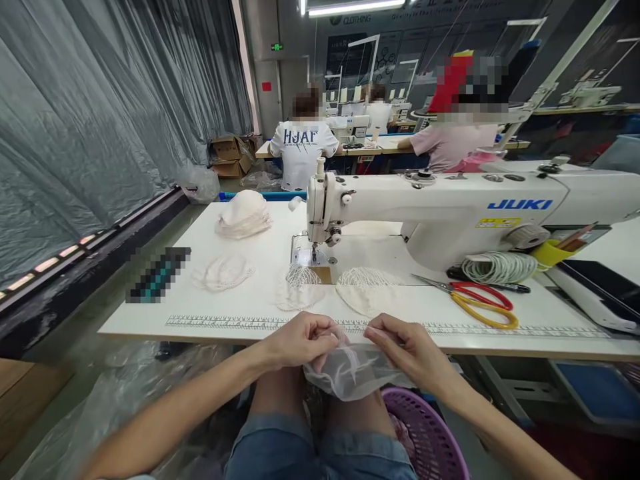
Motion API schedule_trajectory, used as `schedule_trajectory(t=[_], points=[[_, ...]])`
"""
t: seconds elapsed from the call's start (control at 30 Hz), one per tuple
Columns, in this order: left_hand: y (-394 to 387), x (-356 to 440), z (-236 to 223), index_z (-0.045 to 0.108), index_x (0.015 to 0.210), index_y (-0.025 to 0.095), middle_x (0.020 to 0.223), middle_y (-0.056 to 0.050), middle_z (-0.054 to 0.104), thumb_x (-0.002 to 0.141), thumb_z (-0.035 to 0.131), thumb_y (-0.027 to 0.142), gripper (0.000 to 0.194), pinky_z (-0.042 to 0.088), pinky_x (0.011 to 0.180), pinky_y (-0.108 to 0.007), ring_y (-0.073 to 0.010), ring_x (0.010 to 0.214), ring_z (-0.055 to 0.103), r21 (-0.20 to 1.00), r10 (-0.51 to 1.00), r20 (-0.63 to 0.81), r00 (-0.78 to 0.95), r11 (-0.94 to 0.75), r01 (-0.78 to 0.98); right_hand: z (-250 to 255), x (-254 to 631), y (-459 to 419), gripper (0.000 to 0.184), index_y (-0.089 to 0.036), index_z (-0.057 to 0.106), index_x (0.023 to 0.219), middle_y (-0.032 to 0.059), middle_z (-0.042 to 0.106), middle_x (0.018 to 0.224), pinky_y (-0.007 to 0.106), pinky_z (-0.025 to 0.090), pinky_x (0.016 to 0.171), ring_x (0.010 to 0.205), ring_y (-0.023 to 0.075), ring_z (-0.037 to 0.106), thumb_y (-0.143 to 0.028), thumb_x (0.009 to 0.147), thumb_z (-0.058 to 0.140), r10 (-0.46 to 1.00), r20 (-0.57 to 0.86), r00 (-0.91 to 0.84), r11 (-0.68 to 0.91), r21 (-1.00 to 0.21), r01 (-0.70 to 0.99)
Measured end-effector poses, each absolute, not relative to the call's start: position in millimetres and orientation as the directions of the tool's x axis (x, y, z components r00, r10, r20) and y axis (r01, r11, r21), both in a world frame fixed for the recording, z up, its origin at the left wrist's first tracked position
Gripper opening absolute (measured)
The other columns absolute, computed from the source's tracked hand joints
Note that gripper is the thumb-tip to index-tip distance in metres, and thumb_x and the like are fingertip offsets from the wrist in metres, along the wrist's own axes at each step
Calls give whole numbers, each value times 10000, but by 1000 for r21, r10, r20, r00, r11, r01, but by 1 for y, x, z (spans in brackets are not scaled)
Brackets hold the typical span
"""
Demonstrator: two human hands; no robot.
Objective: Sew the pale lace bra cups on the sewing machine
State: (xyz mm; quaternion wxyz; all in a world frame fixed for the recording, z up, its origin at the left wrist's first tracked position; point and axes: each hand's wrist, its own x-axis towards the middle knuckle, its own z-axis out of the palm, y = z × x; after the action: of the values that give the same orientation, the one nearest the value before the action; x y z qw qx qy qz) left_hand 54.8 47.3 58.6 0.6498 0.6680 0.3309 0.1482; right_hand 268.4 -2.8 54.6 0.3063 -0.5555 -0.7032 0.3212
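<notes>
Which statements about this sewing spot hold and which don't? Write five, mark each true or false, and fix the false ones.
1. The left hand and right hand hold a sheer white fabric. True.
2. The sewing machine is black all over. False: its body is mainly white, with blue JUKI lettering.
3. A pile of pale pieces sits left of the sewing machine. True.
4. The scissors lie left of that pile. False: they lie to its right, in front of the sewing machine.
5. The basket is purple. True.
</notes>
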Motion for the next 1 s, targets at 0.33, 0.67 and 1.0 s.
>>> schedule_trajectory(t=[0.33, 0.67, 1.0], points=[[37, 45, 54, 657, 835, 147, 830, -41, 595, 770, 497, 117, 176, 418, 663, -210, -128, 746, 555, 932, 724, 84, 685, -300, 203, 58, 255, -17, 366, -179, 580, 800, 79, 587, 916, 231, 434, 501, 596, 115, 568, -510, 878, 446, 864, 48, -502, 99, -992, 76], [30, 41, 41, 650, 776, 149, 781, -30, 587, 786, 545, 100, 117, 414, 712, -231, -125, 743, 542, 934, 741, 145, 656, -321, 156, 24, 229, -21, 303, -215, 507, 1090, -7, 554, 802, 187, 379, 432, 473, 60, 493, -387, 845, 561, 924, -58, -378, -19, -994, 106], [25, 43, 40, 616, 767, 150, 771, -18, 571, 750, 590, 130, 37, 402, 699, -225, -123, 731, 524, 933, 758, 26, 652, -253, 257, 23, 229, -21, 292, -185, 564, 755, -10, 538, 589, 225, 358, 477, 448, 101, 451, -390, 912, 427, 959, 54, -276, 143, -939, 313]])
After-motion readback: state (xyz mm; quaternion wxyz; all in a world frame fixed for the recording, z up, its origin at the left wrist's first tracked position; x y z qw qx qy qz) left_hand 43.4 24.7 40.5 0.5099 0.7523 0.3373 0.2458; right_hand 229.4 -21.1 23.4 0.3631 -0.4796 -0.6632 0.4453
